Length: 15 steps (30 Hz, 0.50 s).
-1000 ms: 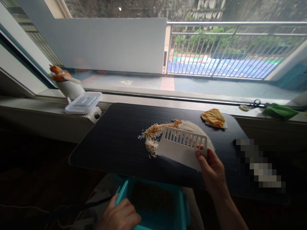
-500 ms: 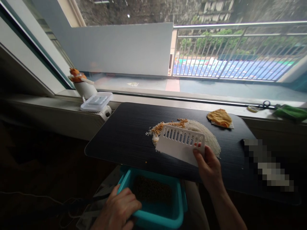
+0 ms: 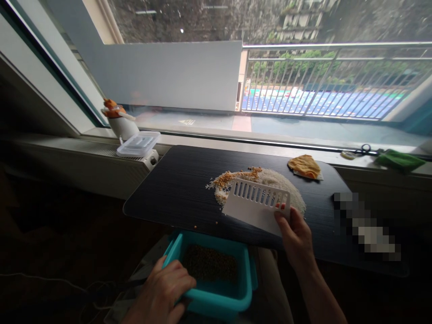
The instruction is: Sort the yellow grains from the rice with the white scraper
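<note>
White and slotted along its upper edge, a flat scraper (image 3: pixel 254 215) was pinched at its right end between the thumb and fingers of your right hand (image 3: pixel 297 235), held over the near side of a heap of rice (image 3: pixel 288 185) on the black counter (image 3: pixel 168 189); whether it touched the grains, you could not tell from this angle. Yellow beans (image 3: pixel 225 179) lay in a band along the heap's far left side, with a couple of strays near the counter's front edge. Your left hand (image 3: pixel 168 281) curled its fingers over the near left rim of a turquoise tub (image 3: pixel 236 300), below the counter's near edge, with dark, grainy contents (image 3: pixel 211 264) inside. A yellow cloth (image 3: pixel 305 166) rested at the counter's far right, while scissors (image 3: pixel 365 150) and a green cloth (image 3: pixel 400 160) lay on the windowsill (image 3: pixel 270 147) beyond. At left, a clear plastic container (image 3: pixel 139 144) sat on the radiator (image 3: pixel 133 163).
</note>
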Each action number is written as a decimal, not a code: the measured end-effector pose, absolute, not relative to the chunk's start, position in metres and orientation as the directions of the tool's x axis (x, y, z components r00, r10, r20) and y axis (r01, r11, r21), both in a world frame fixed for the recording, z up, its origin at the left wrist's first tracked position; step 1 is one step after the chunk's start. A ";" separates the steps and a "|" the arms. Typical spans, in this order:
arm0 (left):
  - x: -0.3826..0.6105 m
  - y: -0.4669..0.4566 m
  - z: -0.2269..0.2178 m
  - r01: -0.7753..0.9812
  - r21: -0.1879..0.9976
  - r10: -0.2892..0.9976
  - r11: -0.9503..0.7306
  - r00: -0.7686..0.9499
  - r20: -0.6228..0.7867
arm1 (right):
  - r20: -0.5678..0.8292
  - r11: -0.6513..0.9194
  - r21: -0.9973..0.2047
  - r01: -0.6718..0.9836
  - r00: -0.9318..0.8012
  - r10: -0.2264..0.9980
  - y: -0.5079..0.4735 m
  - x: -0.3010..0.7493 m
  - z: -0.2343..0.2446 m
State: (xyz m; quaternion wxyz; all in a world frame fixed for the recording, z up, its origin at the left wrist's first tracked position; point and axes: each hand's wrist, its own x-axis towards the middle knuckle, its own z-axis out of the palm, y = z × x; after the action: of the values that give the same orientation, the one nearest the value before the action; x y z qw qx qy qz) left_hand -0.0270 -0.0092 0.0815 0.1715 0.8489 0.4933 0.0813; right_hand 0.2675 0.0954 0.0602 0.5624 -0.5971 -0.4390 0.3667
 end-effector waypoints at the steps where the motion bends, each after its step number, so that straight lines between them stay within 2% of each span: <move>1: -0.027 -0.010 0.081 0.807 0.372 0.864 -0.459 0.503 -0.024 | 0.047 0.013 -0.995 0.099 0.345 0.938 0.095 0.265 0.060; 5: -0.028 -0.009 0.082 0.806 0.366 0.867 -0.465 0.499 0.001 | 0.053 0.035 -0.997 0.069 0.284 0.957 0.089 0.252 0.057; 10: -0.035 -0.006 0.095 0.800 0.353 0.862 -0.484 0.505 0.039 | 0.042 0.036 -0.997 0.066 0.084 0.996 0.088 0.234 0.056; 14: -0.059 -0.010 0.087 0.809 0.293 0.859 -0.510 0.500 0.114 | 0.157 0.153 -0.984 0.089 0.039 0.987 0.104 0.209 0.058; 15: -0.068 -0.012 0.081 0.839 0.262 0.879 -0.477 0.452 0.150 | 0.183 0.180 -0.977 0.112 0.014 0.983 0.108 0.202 0.059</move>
State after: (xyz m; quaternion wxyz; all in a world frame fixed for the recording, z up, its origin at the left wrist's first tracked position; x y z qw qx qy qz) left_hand -0.0680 -0.0121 0.0807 0.0749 0.8489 0.5061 0.1331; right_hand 0.2018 0.1077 0.0587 0.5215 -0.4850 -0.5642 0.4177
